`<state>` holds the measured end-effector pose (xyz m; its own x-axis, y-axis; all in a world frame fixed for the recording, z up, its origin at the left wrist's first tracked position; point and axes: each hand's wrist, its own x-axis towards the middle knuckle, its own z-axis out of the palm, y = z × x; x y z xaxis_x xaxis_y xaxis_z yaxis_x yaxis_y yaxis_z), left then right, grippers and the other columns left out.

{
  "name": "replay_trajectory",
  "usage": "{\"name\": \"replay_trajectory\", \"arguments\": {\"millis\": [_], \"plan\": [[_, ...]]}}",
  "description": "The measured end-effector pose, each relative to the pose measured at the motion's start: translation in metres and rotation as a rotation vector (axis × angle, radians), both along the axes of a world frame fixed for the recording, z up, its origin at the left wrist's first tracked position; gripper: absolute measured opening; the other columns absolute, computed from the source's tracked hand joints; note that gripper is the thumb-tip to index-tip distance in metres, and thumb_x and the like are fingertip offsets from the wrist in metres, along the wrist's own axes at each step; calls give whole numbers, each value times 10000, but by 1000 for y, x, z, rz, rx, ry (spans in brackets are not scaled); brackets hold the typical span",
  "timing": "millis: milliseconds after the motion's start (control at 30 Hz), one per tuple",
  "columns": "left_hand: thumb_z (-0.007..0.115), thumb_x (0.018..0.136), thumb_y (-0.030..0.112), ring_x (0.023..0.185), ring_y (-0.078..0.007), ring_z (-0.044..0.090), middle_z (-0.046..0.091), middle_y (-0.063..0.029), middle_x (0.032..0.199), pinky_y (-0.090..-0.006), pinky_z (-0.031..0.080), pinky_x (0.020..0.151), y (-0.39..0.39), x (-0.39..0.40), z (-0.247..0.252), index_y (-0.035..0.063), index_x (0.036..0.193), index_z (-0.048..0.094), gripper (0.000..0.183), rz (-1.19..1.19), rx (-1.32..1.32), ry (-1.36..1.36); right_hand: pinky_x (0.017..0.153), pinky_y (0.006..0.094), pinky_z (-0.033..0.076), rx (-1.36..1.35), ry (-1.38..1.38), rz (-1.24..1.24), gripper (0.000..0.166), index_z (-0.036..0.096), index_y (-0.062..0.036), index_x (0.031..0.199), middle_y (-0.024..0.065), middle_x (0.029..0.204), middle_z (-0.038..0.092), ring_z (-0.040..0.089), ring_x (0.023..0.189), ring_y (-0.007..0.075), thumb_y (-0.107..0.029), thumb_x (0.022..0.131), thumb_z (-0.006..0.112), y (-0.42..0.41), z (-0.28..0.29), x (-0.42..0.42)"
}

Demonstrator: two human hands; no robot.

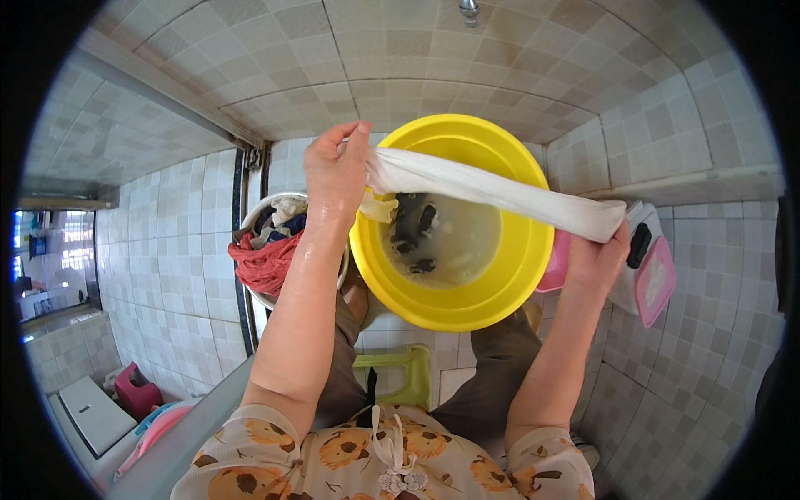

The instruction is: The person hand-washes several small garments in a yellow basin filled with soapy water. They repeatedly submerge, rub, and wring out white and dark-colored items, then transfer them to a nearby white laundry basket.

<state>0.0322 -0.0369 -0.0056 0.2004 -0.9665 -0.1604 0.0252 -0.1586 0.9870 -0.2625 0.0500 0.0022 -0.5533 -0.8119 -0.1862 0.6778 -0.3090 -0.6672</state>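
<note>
A strip of white cloth is stretched between my hands, above a round yellow plastic tub. My left hand grips its left end over the tub's left rim. The other end is held by my right hand, out past the right rim. Cloudy water stands in the tub, with dark cloth pieces partly under it. A pale yellowish piece of cloth lies against the tub's inner left side, just below my left hand.
Left of the tub, a white basin holds a red cloth and other garments. A green plastic stool is between my legs. At right stands a white container with a pink-rimmed item. A tap projects from the tiled wall.
</note>
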Motion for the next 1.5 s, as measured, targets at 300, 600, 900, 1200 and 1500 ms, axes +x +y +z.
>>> {"name": "replay_trajectory", "arguments": {"millis": [300, 600, 900, 1200, 1500], "plan": [[557, 898, 297, 489, -91, 524, 535, -36, 702, -204, 290, 367, 7, -21, 22, 36, 1007, 604, 287, -70, 214, 265, 706, 287, 476, 198, 203, 144, 172, 575, -29, 978, 14, 872, 586, 554, 767, 115, -188, 920, 540, -8, 2, 43], [531, 902, 272, 423, -110, 514, 545, -55, 584, -253, 388, 404, 18, -24, 10, -52, 877, 603, 333, -277, -146, -524, 537, 324, 449, 377, 1408, 754, 320, 551, -75, 1127, 96, 574, 546, 541, 502, 207, -164, 827, 619, -7, -7, 104], [491, 919, 261, 412, -80, 415, 579, -123, 887, -199, 300, 360, 25, -43, 28, 21, 1104, 567, 312, -354, 258, 270, 600, 365, 447, 512, 1394, 1018, 628, 452, -66, 1277, 111, 641, 540, 560, 601, 259, -327, 759, 692, -6, -2, 134], [483, 919, 316, 545, -134, 507, 602, -183, 906, -259, 371, 442, 21, -40, 22, 12, 1188, 501, 406, -272, 406, 559, 662, 402, 473, 436, 1653, 918, 268, 573, -36, 1053, 152, 782, 628, 615, 719, 318, -215, 855, 555, -7, -16, 134], [476, 891, 215, 908, -390, 590, 626, -230, 916, -403, 462, 796, 22, -17, 9, 12, 1117, 575, 319, -513, -122, -708, 678, 273, 488, 289, 316, 724, 242, 623, 13, 921, 60, 833, 630, 598, 733, 130, -178, 905, 475, -15, -4, 100]]}}
